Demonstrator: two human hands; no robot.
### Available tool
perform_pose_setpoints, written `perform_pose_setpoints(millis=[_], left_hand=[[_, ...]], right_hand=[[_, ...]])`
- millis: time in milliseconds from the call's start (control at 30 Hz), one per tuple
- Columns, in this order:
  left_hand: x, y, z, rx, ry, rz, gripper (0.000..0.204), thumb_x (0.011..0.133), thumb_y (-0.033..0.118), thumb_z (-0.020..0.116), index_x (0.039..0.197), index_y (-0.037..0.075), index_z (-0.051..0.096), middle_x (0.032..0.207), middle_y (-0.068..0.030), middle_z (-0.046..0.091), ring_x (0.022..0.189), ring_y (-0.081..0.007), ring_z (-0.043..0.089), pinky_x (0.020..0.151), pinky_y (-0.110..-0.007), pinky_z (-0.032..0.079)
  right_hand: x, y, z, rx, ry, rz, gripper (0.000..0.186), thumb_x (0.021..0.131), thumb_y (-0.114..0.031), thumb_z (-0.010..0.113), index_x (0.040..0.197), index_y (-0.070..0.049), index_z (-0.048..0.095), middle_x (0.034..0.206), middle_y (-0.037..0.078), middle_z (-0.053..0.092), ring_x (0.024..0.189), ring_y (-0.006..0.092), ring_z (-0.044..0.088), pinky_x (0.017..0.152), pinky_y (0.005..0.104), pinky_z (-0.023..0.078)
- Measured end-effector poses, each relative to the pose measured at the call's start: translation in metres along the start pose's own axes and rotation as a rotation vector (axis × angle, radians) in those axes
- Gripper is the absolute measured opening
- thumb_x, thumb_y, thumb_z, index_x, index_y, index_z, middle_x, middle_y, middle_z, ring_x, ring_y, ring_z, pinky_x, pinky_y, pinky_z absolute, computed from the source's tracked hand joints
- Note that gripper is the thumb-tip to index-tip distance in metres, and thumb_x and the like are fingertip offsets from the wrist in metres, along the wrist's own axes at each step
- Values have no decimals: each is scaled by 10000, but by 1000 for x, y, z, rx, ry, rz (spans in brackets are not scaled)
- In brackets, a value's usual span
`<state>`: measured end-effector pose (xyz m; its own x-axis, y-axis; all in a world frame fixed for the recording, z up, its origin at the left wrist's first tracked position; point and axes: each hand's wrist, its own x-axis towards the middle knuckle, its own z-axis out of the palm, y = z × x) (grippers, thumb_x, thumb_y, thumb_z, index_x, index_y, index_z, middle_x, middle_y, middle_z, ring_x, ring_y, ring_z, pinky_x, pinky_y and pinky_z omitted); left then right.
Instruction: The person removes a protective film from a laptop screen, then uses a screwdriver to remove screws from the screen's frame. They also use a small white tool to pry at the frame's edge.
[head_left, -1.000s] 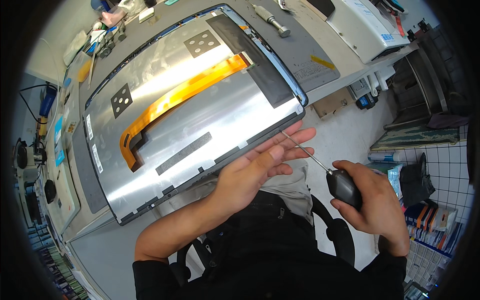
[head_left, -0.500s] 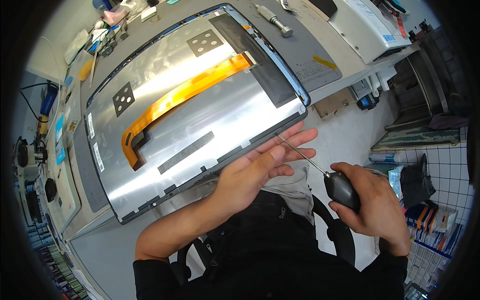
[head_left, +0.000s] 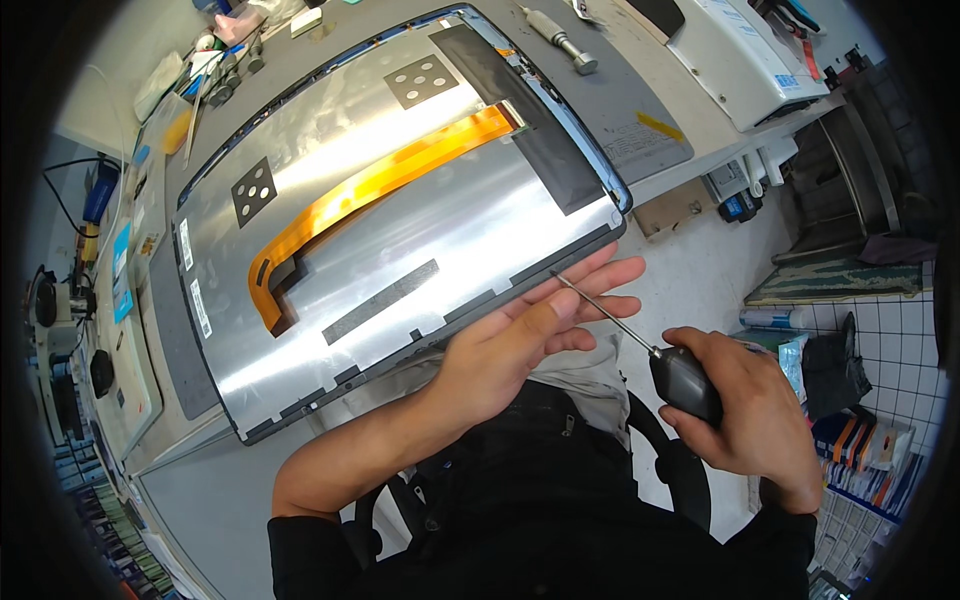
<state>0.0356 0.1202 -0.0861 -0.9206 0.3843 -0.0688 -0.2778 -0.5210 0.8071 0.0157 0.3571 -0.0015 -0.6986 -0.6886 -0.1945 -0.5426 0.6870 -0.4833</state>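
Observation:
A large tablet-like panel point(head_left: 400, 230) with a bare silver metal back lies on the grey work mat, its near edge jutting over the bench front. An orange flex cable point(head_left: 350, 205) curves across it. Under the near right edge, my left hand point(head_left: 505, 355) is palm up, its fingers stretched out and touching the dark rim. In my right hand point(head_left: 745, 410) is the black handle of a thin-shafted metal tool point(head_left: 625, 328). The tool's tip meets the panel's rim beside my left thumb; I cannot make out the tip's shape.
A silver screwdriver-like tool point(head_left: 560, 42) lies on the mat point(head_left: 640, 120) beyond the panel. A white machine point(head_left: 735, 60) stands at the bench's far right. Small tools and bags crowd the far left. Below right are a floor and packed shelves point(head_left: 860, 450).
The panel and my left hand appear slightly farther right in the picture, along with the bench behind them. My right hand keeps its grip, and the tool's tip stays at the rim.

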Motion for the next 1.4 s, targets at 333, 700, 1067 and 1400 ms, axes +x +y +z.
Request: perform_pose_setpoints(millis=[333, 700, 1067, 1400], left_hand=[[0, -2, -2, -9, -14, 1, 564, 1052, 325, 394, 1517, 26, 281, 1521, -168, 396, 1298, -232, 505, 971, -285, 449], [0, -1, -2, -23, -16, -7, 581, 1053, 363, 372, 1523, 34, 273, 1520, -160, 402, 1305, -232, 497, 977, -292, 434], [0, -4, -2, -23, -32, -10, 601, 1053, 388, 366, 1526, 32, 260, 1525, -155, 395, 1321, -234, 481, 983, -298, 426], [0, -3, -3, -13, -42, 0, 613, 1052, 399, 369, 1525, 26, 257, 1526, -155, 394, 1313, -233, 489, 978, -292, 433]], right_hand=[[0, 0, 2, 23, -16, 12, 550, 833, -238, 734, 1274, -3, 507, 914, 172, 630, 710, 339, 670, 595, 392, 534], [0, -8, -2, 25, -6, 120, 575, 728, -148, 768, 1245, -31, 544, 951, 189, 655, 780, 360, 673, 666, 400, 533], [0, -9, -5, 18, 3, 131, 571, 728, -149, 766, 1243, -33, 549, 939, 188, 652, 780, 364, 672, 673, 398, 536], [0, -11, -5, 24, -11, 122, 570, 726, -154, 770, 1238, -33, 552, 937, 191, 653, 781, 363, 669, 678, 402, 533]])
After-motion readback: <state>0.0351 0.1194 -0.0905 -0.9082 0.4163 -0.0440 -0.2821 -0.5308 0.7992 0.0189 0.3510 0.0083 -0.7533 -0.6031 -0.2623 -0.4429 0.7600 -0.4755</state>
